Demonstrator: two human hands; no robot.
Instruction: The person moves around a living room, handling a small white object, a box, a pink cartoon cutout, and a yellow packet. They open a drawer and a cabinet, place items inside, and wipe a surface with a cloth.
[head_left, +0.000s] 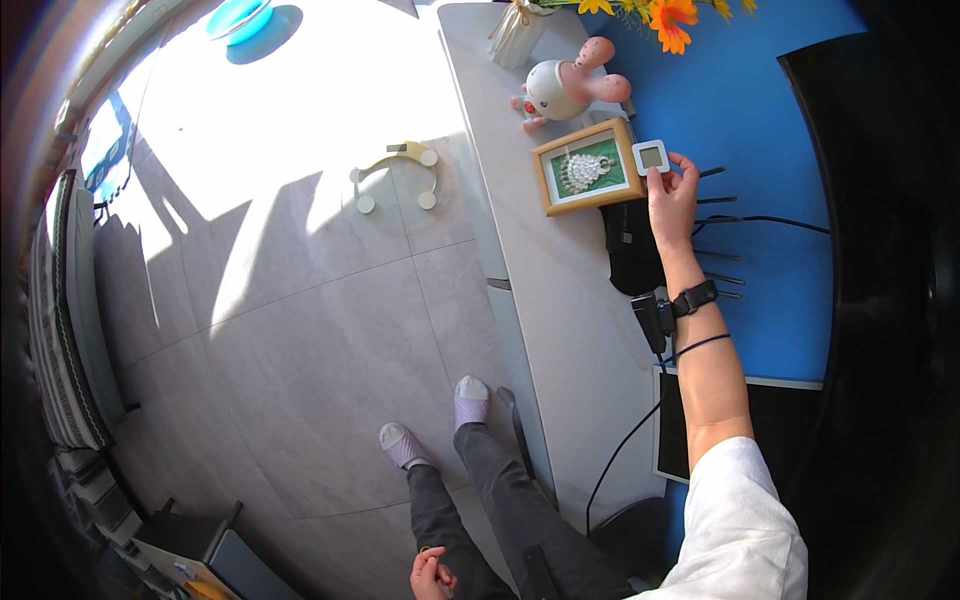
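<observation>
My right hand (673, 199) grips a small white square digital display device (651, 157) between thumb and fingers. The device is beside the edge of a wooden picture frame (547, 180), which holds a cluster of clear beads on a green backing. Whether device and frame touch, I cannot tell. Near the frame sits a rabbit-eared figurine (555, 90) in white and pink. My left hand (429, 576) is low in the view, in front of my trouser leg, with its fingers curled. A thin yellowish loop shows at its fingertips; the rest of it is hidden.
A long white cabinet top (555, 315) runs along the blue wall (780, 180). On it are a black router (626, 240) with several antennas, a black cable (622, 450), and a white vase (517, 37) with flowers. A glass scale (397, 180) and a blue basin (240, 19) are on the tiled floor.
</observation>
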